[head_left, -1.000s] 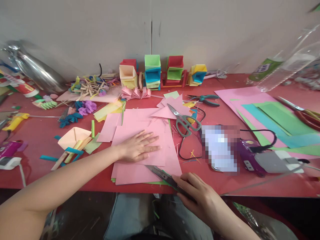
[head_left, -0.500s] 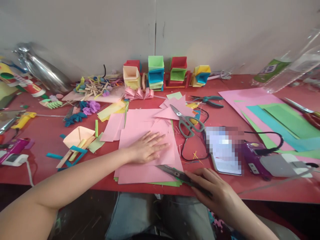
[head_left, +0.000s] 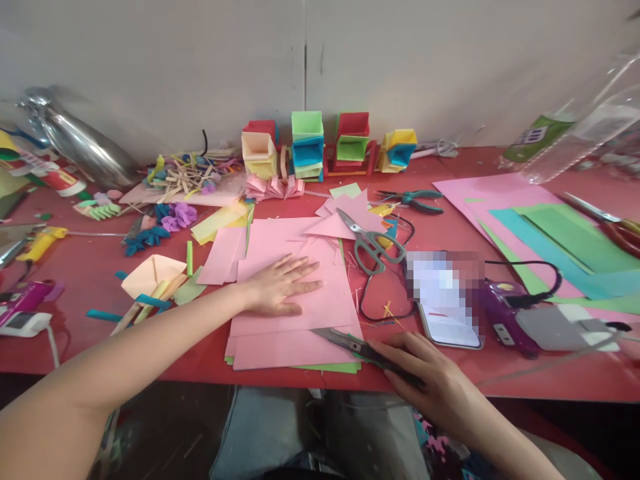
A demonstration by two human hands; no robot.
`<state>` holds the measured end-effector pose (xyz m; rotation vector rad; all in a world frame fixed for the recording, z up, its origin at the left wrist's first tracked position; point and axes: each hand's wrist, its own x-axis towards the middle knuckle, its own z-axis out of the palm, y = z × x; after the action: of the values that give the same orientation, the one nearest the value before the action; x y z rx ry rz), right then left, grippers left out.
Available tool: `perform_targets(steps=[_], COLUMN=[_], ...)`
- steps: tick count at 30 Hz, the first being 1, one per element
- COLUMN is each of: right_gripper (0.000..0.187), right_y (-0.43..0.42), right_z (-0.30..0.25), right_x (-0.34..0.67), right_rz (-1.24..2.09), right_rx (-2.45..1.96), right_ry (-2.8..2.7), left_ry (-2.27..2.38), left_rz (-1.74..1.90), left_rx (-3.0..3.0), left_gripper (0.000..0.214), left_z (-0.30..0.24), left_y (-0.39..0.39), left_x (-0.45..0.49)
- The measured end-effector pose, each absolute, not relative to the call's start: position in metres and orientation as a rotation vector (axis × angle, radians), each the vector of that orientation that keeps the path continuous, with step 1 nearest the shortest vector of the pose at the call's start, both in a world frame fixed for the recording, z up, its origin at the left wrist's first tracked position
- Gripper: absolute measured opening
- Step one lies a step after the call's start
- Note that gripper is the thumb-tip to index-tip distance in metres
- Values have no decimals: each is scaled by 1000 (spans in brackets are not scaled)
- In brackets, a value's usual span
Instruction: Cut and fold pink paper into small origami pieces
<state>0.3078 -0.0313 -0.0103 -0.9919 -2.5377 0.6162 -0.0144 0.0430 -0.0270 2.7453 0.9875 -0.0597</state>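
My left hand [head_left: 277, 287] lies flat with its fingers spread on a sheet of pink paper [head_left: 330, 300]. That sheet rests over more pink paper, and green edges [head_left: 327, 367] show underneath at the front. From the right, my right hand [head_left: 425, 373] grips the dark handle of a utility knife [head_left: 345, 343]. Its blade points left, over the pink paper near the front edge of the upper sheet. Whether the blade touches the paper I cannot tell. Grey-handled scissors [head_left: 377, 250] and a folded pink piece [head_left: 330, 227] lie just beyond my left hand.
A phone [head_left: 450, 313] and a purple device [head_left: 510, 320] with cables lie at the right. Coloured sheets [head_left: 560, 233] are behind them, near pliers [head_left: 420, 201]. Folded paper boxes [head_left: 307, 150] line the wall. Craft sticks [head_left: 187, 177] and a metal jug [head_left: 85, 143] stand back left.
My left hand has slid slightly left and toward me across the pink sheet, its fingers a little lower. My right hand and the knife have barely moved; the whole view has shifted slightly.
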Motion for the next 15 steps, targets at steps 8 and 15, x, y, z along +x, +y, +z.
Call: perform_targets(steps=[8,15], right_gripper=[35,37], right_y=[-30,-37], right_z=[-6,-7], right_x=[296,296], right_rz=[601,630], right_rx=[-935,-996], right_ry=[-2505,-2513], left_ry=[990,989], left_rz=[-54,-14], left_rx=[2759,2766], left_gripper=[68,67], left_z=[-26,-27], left_y=[43,43], left_x=[-14,-13])
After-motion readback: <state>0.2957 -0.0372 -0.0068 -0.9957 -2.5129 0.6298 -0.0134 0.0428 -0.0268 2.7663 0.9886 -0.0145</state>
